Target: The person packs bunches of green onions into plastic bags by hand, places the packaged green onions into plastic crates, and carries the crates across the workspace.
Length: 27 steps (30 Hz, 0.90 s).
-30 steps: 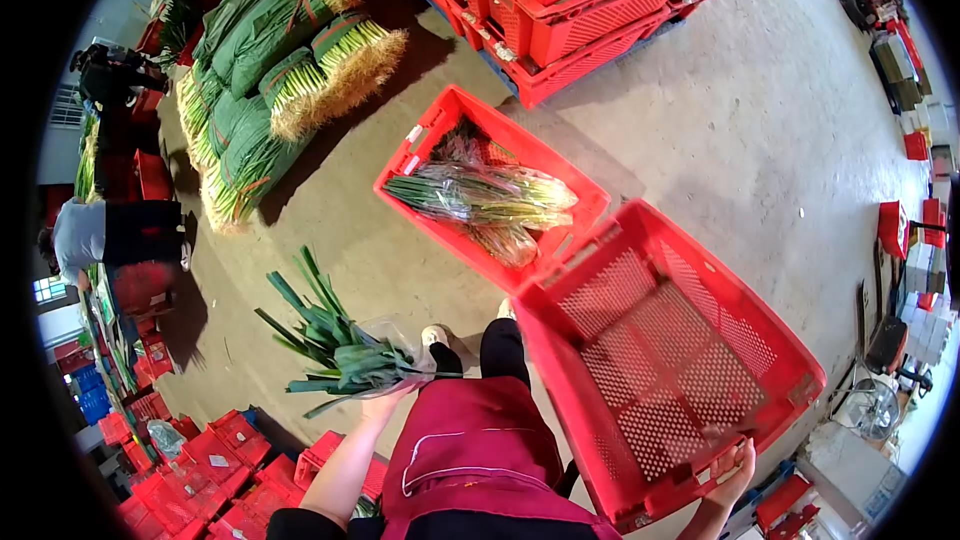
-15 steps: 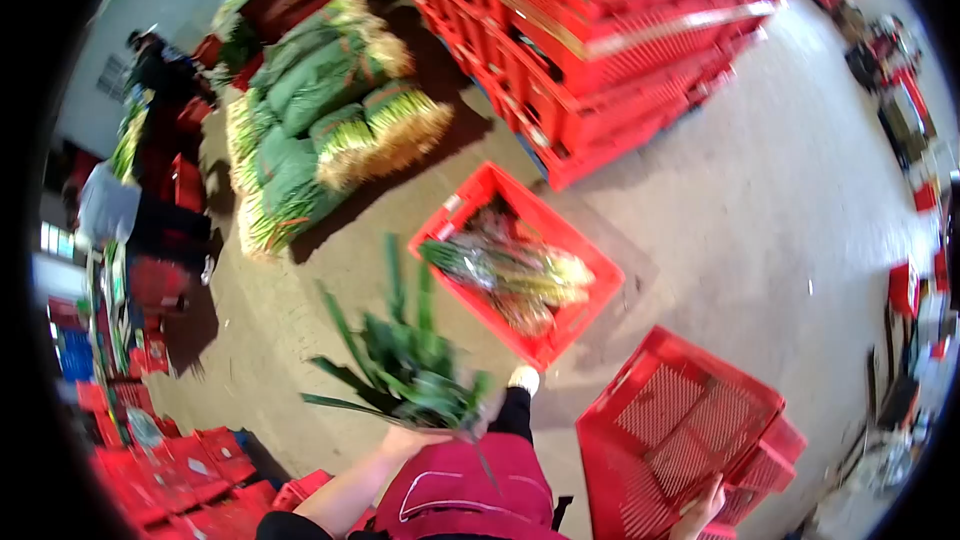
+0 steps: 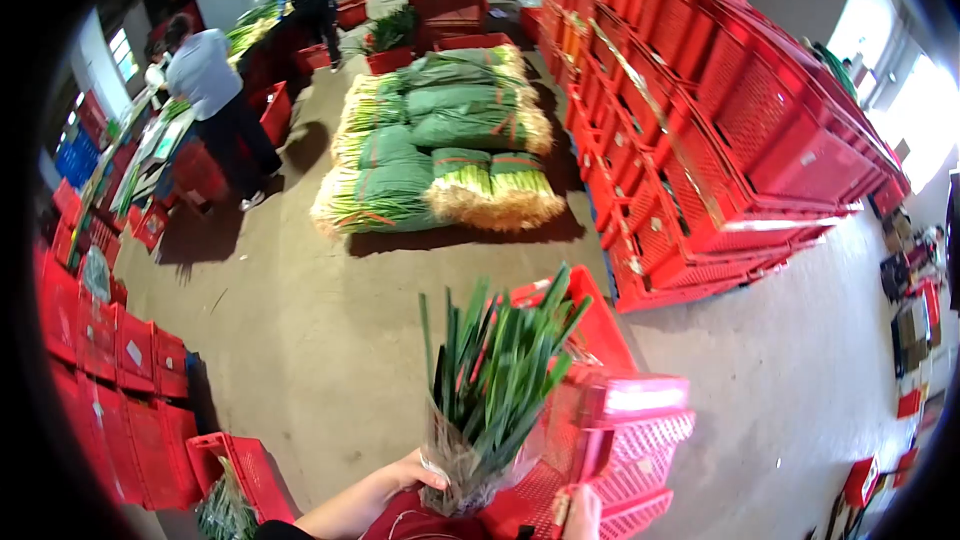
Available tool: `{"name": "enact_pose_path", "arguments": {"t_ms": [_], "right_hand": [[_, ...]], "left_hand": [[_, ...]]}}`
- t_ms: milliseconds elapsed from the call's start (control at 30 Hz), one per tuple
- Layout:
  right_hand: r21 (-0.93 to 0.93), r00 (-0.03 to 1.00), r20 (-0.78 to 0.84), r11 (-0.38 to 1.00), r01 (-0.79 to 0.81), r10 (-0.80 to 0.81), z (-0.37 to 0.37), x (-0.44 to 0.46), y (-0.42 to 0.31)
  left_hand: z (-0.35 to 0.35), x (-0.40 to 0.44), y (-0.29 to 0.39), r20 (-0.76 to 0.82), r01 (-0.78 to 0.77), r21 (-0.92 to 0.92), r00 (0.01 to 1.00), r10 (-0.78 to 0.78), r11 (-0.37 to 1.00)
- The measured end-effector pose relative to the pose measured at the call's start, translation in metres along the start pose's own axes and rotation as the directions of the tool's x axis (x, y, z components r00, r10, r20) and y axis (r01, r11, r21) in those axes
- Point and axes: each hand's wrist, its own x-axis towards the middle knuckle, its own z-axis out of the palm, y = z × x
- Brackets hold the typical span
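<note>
Produce hall during two-handed carrying

Concrete floor [image 3: 300,360] underlay a crate stack [image 3: 650,160] and, left of it, wrapped bundles [image 3: 450,140]. Nearer, the blurred right hand [image 3: 578,514] appeared curled on a tilted red crate [image 3: 640,445]; the left hand [image 3: 415,473] gripped a clear bag [image 3: 455,490] of leafy greens [image 3: 495,375] upright before the body. Carrying seemed the step in hand; the next move called for steady grips. One white label [image 3: 133,352] was illegible.
</note>
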Motion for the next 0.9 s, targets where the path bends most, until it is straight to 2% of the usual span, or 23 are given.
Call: {"name": "enact_pose_path", "arguments": {"t_ms": [33, 67, 100, 133, 233, 267, 333, 367, 433, 533, 600, 667, 700, 733, 767, 800, 833, 900], "right_hand": [[-0.168, 0.963, 0.091, 0.949, 0.267, -0.254, 0.014, 0.021, 0.024], [-0.073, 0.976, 0.116, 0.979, 0.191, -0.182, 0.037, 0.044, 0.045], [-0.421, 0.952, 0.176, 0.855, 0.302, -0.25, 0.051, 0.061, 0.056], [-0.464, 0.925, 0.271, 0.805, 0.369, -0.268, 0.067, 0.072, 0.064], [-0.502, 0.824, 0.515, 0.695, 0.514, -0.237, 0.119, 0.103, 0.087], [-0.506, 0.791, 0.573, 0.666, 0.548, -0.216, 0.135, 0.112, 0.095], [-0.493, 0.716, 0.677, 0.616, 0.615, -0.172, 0.167, 0.13, 0.107], [-0.484, 0.681, 0.716, 0.592, 0.644, -0.155, 0.182, 0.14, 0.115], [-0.463, 0.62, 0.774, 0.554, 0.692, -0.127, 0.211, 0.155, 0.13], [-0.416, 0.573, 0.814, 0.594, 0.689, -0.096, 0.259, 0.181, 0.157], [-0.282, 0.594, 0.803, 0.841, 0.463, -0.058, 0.288, 0.192, 0.175], [-0.275, 0.547, 0.833, 0.799, 0.534, -0.078, 0.316, 0.2, 0.181], [-0.459, 0.6, 0.776, 0.828, 0.322, 0.197, 0.326, 0.199, 0.173], [-0.223, 0.347, 0.924, 0.515, 0.828, -0.158, 0.331, 0.202, 0.179], [-0.365, 0.48, 0.877, 0.701, 0.613, 0.037, 0.334, 0.208, 0.182], [-0.489, 0.543, 0.799, 0.806, 0.334, 0.259, 0.334, 0.211, 0.187], [-0.495, 0.554, 0.789, 0.809, 0.316, 0.266, 0.332, 0.216, 0.199], [-0.413, 0.517, 0.827, 0.861, 0.296, 0.22, 0.328, 0.236, 0.221]], "left_hand": [[-0.005, -0.014, 0.002, -0.005, 0.005, -0.016, 1.0, -0.005, 1.0], [-0.014, -0.028, 0.006, 0.059, 0.085, 0.064, 0.994, -0.089, 0.994], [0.004, -0.038, 0.022, 0.041, -0.003, 0.044, 0.999, 0.001, 0.999], [0.024, -0.045, 0.038, 0.022, -0.086, 0.026, 0.996, 0.086, 0.996], [0.008, -0.056, 0.025, -0.171, -0.202, 0.037, 0.964, 0.205, 0.979], [-0.003, -0.063, 0.019, -0.175, -0.196, 0.029, 0.964, 0.198, 0.98], [-0.021, -0.074, 0.016, -0.451, -0.205, -0.004, 0.874, 0.181, 0.979], [-0.032, -0.078, 0.015, -0.502, -0.271, -0.007, 0.834, 0.231, 0.963], [-0.06, -0.088, 0.01, -0.559, -0.331, -0.127, 0.803, 0.208, 0.935], [-0.101, -0.099, -0.005, -0.651, -0.459, -0.257, 0.733, 0.199, 0.85], [-0.135, -0.103, -0.016, -0.691, -0.518, -0.259, 0.689, 0.218, 0.815], [-0.177, -0.104, -0.036, -0.748, -0.564, -0.302, 0.64, 0.176, 0.769], [-0.2, -0.105, -0.047, -0.774, -0.585, -0.27, 0.605, 0.19, 0.765], [-0.205, -0.109, -0.047, -0.763, -0.584, -0.308, 0.623, 0.171, 0.751], [-0.211, -0.109, -0.048, -0.766, -0.588, -0.33, 0.624, 0.155, 0.739], [-0.216, -0.11, -0.051, -0.768, -0.591, -0.356, 0.626, 0.133, 0.724], [-0.219, -0.111, -0.053, -0.764, -0.576, -0.37, 0.635, 0.114, 0.729], [-0.226, -0.103, -0.052, -0.736, -0.616, -0.379, 0.653, 0.179, 0.691]]}}
